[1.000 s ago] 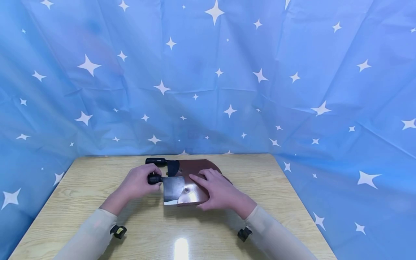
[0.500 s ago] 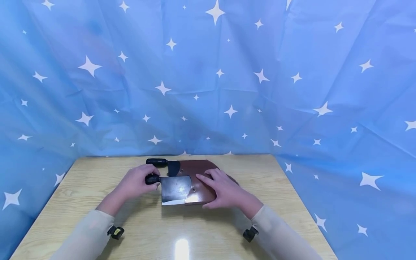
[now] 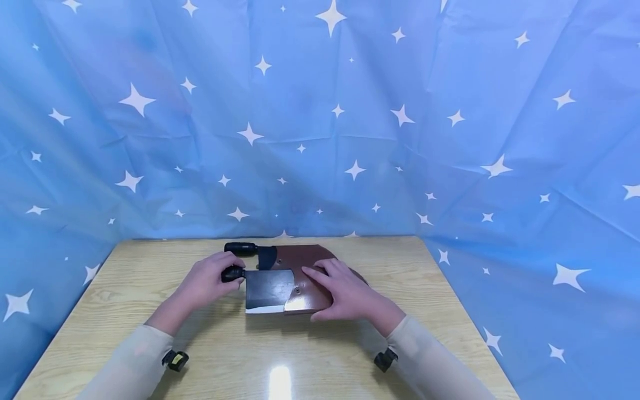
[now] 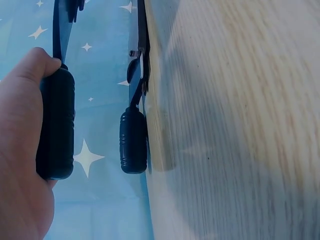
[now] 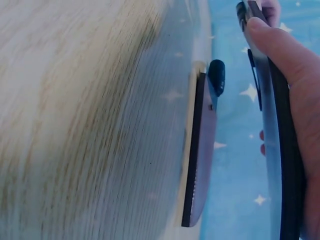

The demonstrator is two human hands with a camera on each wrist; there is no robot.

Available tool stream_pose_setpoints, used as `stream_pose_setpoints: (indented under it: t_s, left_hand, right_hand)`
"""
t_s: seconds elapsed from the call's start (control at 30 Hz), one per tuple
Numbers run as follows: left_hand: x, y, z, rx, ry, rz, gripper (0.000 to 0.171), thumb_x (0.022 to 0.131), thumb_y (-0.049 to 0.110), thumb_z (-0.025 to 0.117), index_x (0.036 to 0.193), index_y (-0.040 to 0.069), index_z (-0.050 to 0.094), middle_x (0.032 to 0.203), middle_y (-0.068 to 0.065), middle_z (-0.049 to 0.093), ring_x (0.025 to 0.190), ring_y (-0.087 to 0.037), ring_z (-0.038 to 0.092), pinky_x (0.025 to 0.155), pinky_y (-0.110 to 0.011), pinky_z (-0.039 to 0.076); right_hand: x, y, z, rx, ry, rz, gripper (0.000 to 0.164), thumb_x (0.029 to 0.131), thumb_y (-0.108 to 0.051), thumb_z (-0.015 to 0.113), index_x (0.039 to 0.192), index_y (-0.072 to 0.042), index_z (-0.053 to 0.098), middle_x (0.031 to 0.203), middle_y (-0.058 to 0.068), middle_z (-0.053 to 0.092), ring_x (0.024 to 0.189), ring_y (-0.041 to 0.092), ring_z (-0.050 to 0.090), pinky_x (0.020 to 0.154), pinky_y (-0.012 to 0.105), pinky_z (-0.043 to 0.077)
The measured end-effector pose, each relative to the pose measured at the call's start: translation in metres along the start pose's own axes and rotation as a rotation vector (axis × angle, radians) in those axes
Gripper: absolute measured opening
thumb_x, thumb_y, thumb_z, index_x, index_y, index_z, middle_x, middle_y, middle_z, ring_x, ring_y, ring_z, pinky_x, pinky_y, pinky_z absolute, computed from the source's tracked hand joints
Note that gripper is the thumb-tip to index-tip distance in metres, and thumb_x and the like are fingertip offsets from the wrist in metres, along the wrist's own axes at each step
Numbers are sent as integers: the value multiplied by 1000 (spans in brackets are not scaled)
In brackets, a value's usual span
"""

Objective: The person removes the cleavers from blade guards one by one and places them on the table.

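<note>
A cleaver with a broad steel blade (image 3: pixel 269 289) is held just above the table, partly inside a brown leather sheath (image 3: pixel 311 294). My left hand (image 3: pixel 207 280) grips its black handle (image 4: pixel 57 125), thumb along the top in the left wrist view. My right hand (image 3: pixel 347 291) pinches the sheath, thumb on the near side and fingers spread over its face; some fingertips show behind it in the right wrist view. Behind it lies a second cleaver, its black handle (image 3: pixel 241 249) pointing left and its blade covered by another brown sheath (image 3: pixel 300 254).
The light wood table (image 3: pixel 215 355) stretches in front of and to both sides of the hands. A blue curtain (image 3: pixel 300 111) with white stars hangs behind the table's far edge and along its sides. Glare shows near the front.
The sheath and my right hand have shifted right while my left hand has drawn slightly left. More of the blade now shows bare. The second cleaver has not moved.
</note>
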State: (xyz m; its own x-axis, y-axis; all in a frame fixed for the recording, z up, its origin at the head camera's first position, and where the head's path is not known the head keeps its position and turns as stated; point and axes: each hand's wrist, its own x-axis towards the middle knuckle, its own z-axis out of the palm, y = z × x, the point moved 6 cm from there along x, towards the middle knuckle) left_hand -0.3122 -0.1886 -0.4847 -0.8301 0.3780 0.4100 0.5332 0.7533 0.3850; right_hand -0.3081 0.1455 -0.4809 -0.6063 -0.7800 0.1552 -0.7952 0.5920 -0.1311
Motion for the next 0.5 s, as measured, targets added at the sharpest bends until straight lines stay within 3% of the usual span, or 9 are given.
stream_pose_setpoints:
  t_s: [0.5]
  left_hand:
    - [-3,-7,0,-56,-16,-24,29,92,25,90,117,20,77,109,7,72,99,-18,69,86,-49,59]
  right_hand:
    - [-2,2,2,14,-16,10,114,87,-78,81,176,-26,33,164,7,43,150,27,41,121,50,42]
